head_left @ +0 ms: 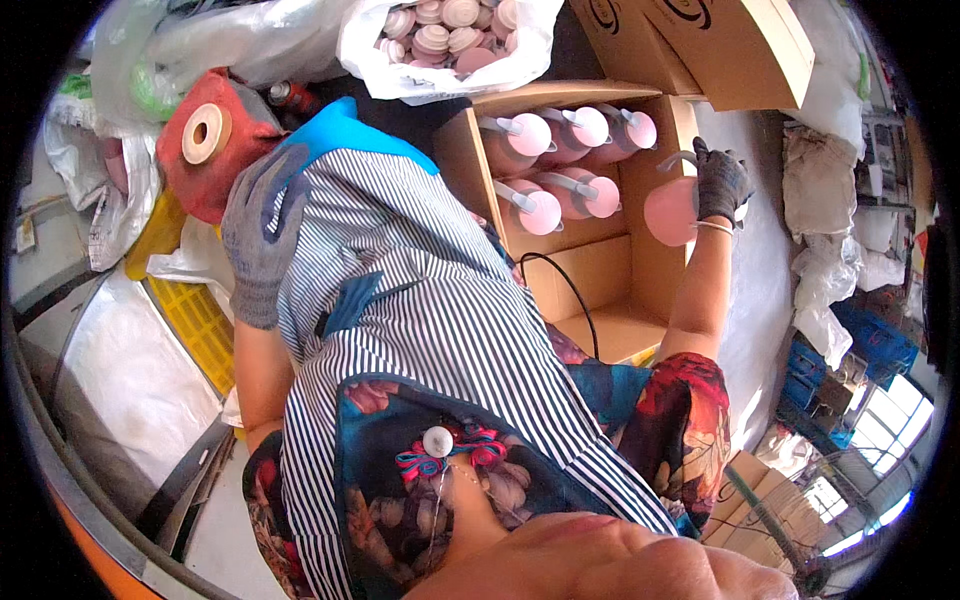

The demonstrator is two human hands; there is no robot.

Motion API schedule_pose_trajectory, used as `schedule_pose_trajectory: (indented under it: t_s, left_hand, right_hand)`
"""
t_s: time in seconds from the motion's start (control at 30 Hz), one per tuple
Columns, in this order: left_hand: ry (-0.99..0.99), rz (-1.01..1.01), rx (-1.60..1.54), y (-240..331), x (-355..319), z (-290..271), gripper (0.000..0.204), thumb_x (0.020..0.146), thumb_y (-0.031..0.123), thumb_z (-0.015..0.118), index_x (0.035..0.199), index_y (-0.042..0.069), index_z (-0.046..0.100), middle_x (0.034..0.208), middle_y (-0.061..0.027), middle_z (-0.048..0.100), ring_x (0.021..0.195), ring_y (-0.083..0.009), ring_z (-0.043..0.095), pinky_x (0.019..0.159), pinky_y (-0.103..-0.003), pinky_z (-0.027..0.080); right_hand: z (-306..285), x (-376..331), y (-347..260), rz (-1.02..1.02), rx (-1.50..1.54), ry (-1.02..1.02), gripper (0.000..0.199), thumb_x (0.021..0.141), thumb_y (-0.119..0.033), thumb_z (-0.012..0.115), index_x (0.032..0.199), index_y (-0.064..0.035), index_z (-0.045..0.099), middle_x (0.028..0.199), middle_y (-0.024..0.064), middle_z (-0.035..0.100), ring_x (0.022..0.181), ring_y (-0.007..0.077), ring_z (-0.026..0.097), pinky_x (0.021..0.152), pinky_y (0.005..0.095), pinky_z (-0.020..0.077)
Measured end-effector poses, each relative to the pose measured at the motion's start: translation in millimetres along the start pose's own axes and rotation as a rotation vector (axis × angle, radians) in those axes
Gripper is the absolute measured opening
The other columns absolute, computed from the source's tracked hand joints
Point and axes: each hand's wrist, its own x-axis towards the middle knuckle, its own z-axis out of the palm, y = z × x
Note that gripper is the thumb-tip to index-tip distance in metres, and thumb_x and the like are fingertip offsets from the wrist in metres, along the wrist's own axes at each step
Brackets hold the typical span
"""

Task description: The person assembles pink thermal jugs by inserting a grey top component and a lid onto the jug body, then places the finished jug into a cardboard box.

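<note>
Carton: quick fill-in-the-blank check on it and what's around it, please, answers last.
1. The carton holds two rows of jugs, ____ in all.
2. Another jug is in the person's ____ hand.
3. The discs fill a ____ bag.
4. The left hand wears a gray ____.

Missing words: five; right; white; glove.

the left hand [266,222] has its thumb spread while the right hand [722,182] (arm [698,290] outstretched) curls.

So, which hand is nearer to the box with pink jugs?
Right: the right hand is just right of the cardboard box; the left hand is well left of it, by the striped apron.
</note>
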Motion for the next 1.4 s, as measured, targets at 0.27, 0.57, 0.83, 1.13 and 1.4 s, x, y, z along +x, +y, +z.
schedule_pose_trajectory:
  t_s: [0.27,0.57,0.83,1.13,1.4]
  left_hand:
    - [0.003,-0.005,0.031,-4.4,-5.7,-5.1,0.044,0.086,0.015,0.075,0.129,0.009,0.068,0.128,-0.0105,0.068,0.119,-0.0299,0.063,0.105,-0.042,0.046]
    - [-0.035,0.177,0.117,16.5,4.7,6.0,0.044,0.084,0.016,0.076,0.127,0.014,0.070,0.128,-0.0056,0.069,0.118,-0.0267,0.063,0.103,-0.042,0.048]
    - [-0.102,0.137,0.159,17.0,-0.4,4.1,0.046,0.085,0.020,0.075,0.130,0.015,0.069,0.131,-0.0062,0.067,0.121,-0.0273,0.061,0.107,-0.043,0.045]
    - [-0.156,0.223,0.181,21.3,3.1,12.2,0.046,0.085,0.021,0.074,0.131,0.018,0.069,0.133,-0.0041,0.066,0.122,-0.0265,0.061,0.107,-0.043,0.045]
    - [-0.100,0.176,0.173,14.5,-12.5,2.9,0.045,0.085,0.020,0.075,0.129,0.015,0.069,0.131,-0.0067,0.067,0.121,-0.0270,0.062,0.106,-0.043,0.045]
  right_hand:
    - [-8.8,-17.4,-31.4,-0.016,-0.023,-0.097,0.060,0.099,-0.067,0.043,0.098,-0.0208,0.081,0.107,0.0056,0.074,0.106,0.0310,0.069,0.083,0.0508,0.0542]
    - [120.6,-38.7,-78.2,-0.135,0.320,0.527,0.021,0.082,-0.046,0.073,0.084,-0.0255,0.071,0.089,0.0023,0.067,0.084,0.0303,0.065,0.081,0.0501,0.0495]
    - [181.1,-95.7,-72.5,0.094,0.944,0.522,0.061,0.087,-0.039,0.078,0.128,0.0029,0.063,0.133,0.0253,0.061,0.121,0.0430,0.059,0.103,0.0467,0.0487]
    - [201.5,-152.3,-87.5,1.058,1.778,-0.363,0.107,0.082,-0.060,0.078,0.161,-0.0131,0.023,0.147,0.0193,0.049,0.120,0.0360,0.057,0.085,0.0471,0.0567]
    - [267.3,-107.8,-97.7,0.262,0.852,-0.428,0.099,0.083,-0.040,0.079,0.158,-0.0085,0.024,0.134,0.0192,0.061,0.112,0.0338,0.063,0.097,0.0424,0.0525]
